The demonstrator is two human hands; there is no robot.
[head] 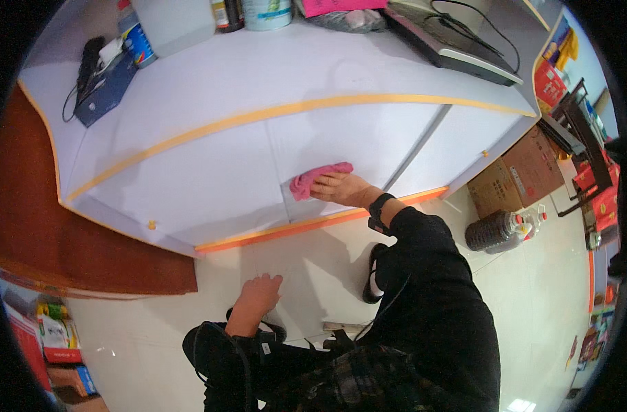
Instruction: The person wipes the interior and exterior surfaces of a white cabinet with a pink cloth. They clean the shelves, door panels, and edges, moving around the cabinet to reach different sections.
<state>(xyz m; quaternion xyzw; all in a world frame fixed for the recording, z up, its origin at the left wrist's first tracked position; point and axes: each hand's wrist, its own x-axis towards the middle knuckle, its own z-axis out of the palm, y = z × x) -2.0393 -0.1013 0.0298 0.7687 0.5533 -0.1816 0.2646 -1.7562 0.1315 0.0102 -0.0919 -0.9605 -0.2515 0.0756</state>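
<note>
A folded pink cloth (pixel 313 179) is pressed flat against the white front panel (pixel 365 139) of a low cabinet, under my right hand (pixel 341 189). The fingers of that hand lie over the cloth, near a vertical seam in the panel. Yellow edging (pixel 272 112) runs along the cabinet's top, and an orange strip (pixel 318 221) along its base. My left hand (pixel 261 294) hangs over the tiled floor near my left knee, its fingers partly curled, with no object visible in it.
On the cabinet top stand a blue box (pixel 107 90), a bottle (pixel 138 44), a large plastic container (pixel 177 26) and a black device with a cable (pixel 452 44). Cardboard boxes (pixel 532 167) and big bottles (pixel 491 230) are at right. A brown wooden surface (pixel 87 247) lies at left.
</note>
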